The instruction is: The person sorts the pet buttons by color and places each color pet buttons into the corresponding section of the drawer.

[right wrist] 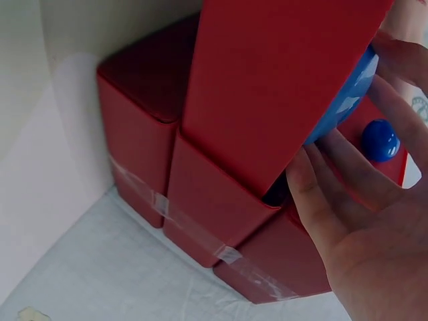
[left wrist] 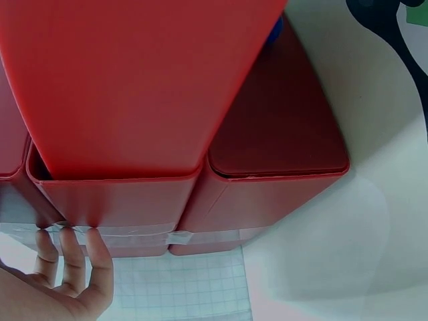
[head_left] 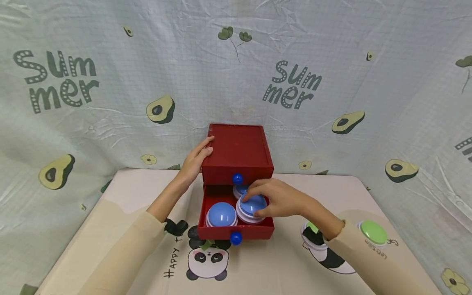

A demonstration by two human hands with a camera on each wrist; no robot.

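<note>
A red drawer cabinet [head_left: 237, 143] stands by the back cloth with its lower drawer [head_left: 254, 233] pulled out. Inside the drawer is a round push button [head_left: 221, 214] with a blue dome and white base at the left. My right hand [head_left: 282, 198] grips a second blue push button [head_left: 253, 205] at the drawer's right, fingers and thumb around its edge; its dome [right wrist: 348, 100] also shows in the right wrist view. Behind it, a third blue push button [head_left: 239, 189] is partly hidden. My left hand [head_left: 193, 164] rests against the cabinet's left side, fingertips touching it.
Blue round knobs mark the upper drawer [head_left: 237, 178] and the open one [head_left: 236, 238]. To the right on the table [head_left: 280, 262] lie a green push button [head_left: 373, 232] and another green button [head_left: 312, 228], partly behind my right forearm. A printed cloth [head_left: 236, 90] hangs behind.
</note>
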